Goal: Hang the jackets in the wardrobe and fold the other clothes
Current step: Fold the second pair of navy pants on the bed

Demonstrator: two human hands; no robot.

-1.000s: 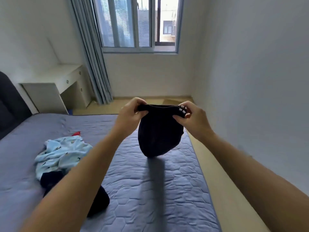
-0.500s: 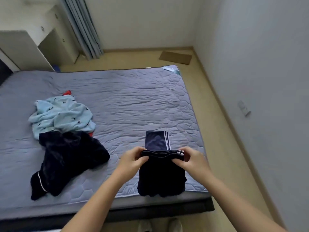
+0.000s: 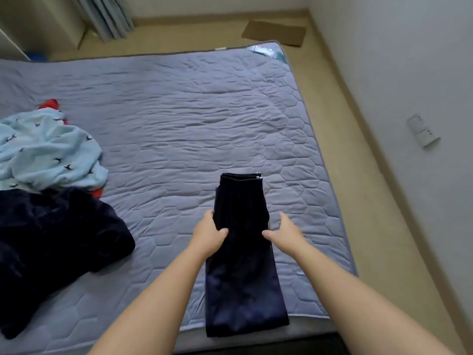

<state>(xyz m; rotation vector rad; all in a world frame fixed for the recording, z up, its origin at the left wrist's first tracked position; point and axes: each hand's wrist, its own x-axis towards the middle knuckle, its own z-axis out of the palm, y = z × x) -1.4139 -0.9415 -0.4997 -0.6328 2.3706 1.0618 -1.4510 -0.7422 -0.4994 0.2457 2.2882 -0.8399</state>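
While on bed (image 3: 179, 111), trousers (image 3: 243, 278) in left hand (image 3: 208, 235) grip, right hand (image 3: 284, 231) slack.

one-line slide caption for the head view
Left hand grips and right hand touches a dark folded garment on the grey mattress, unfolded clothes piled nearby

One left hand (image 3: 208, 235), one right hand (image 3: 285, 233), one folded navy garment (image 3: 243, 278), one pale-blue garment (image 3: 48, 152), one dark fleece (image 3: 51, 239), one red cloth (image 3: 48, 103), one mattress (image 3: 179, 111).
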